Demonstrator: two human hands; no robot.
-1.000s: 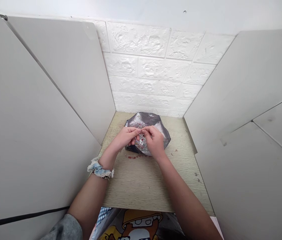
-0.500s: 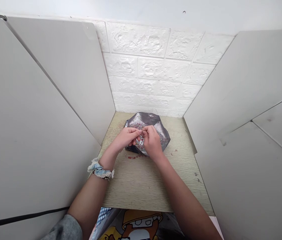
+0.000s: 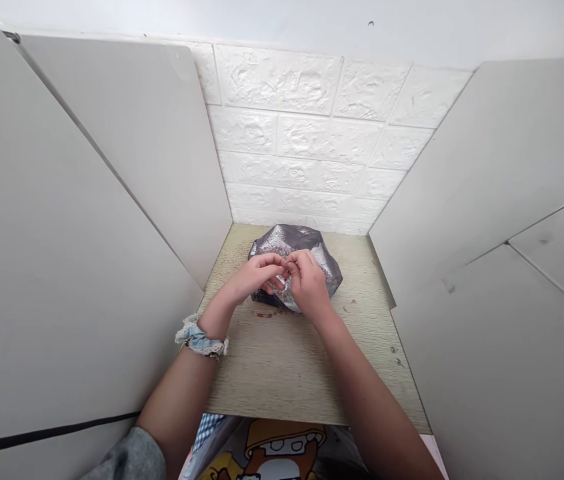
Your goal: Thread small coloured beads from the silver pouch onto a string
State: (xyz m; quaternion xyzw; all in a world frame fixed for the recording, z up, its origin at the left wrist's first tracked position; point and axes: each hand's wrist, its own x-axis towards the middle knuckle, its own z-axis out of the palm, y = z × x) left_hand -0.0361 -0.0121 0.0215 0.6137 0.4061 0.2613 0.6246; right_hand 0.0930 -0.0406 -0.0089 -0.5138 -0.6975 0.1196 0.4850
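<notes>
Over a crumpled silver-lined bag [image 3: 329,267], both my hands meet at the fingertips. Many tiny coloured beads [image 3: 282,251] lie inside the bag, partly covered by my hands. My left hand [image 3: 255,275] has its thumb and index finger curved with a gap between them, the other fingers loosely spread below. The tips of my right hand [image 3: 308,280] are pinched together, close to the left fingertips. Whatever they pinch is too small to make out. Along the bag's front edge, a row of small red beads [image 3: 265,315] lies on the wooden board.
The wood-grain board [image 3: 272,373] ends near my body. Pale panels stand at left [image 3: 127,127] and right [image 3: 462,193], with a white brick-patterned wall [image 3: 307,140] behind. Small metal bits [image 3: 396,357] lie near the right edge. A light-blue scrunchie [image 3: 202,339] circles my left wrist.
My left thumb and index finger have moved apart from their pinch. The right hand stays pinched and has shifted very slightly. The bag has not moved on the board.
</notes>
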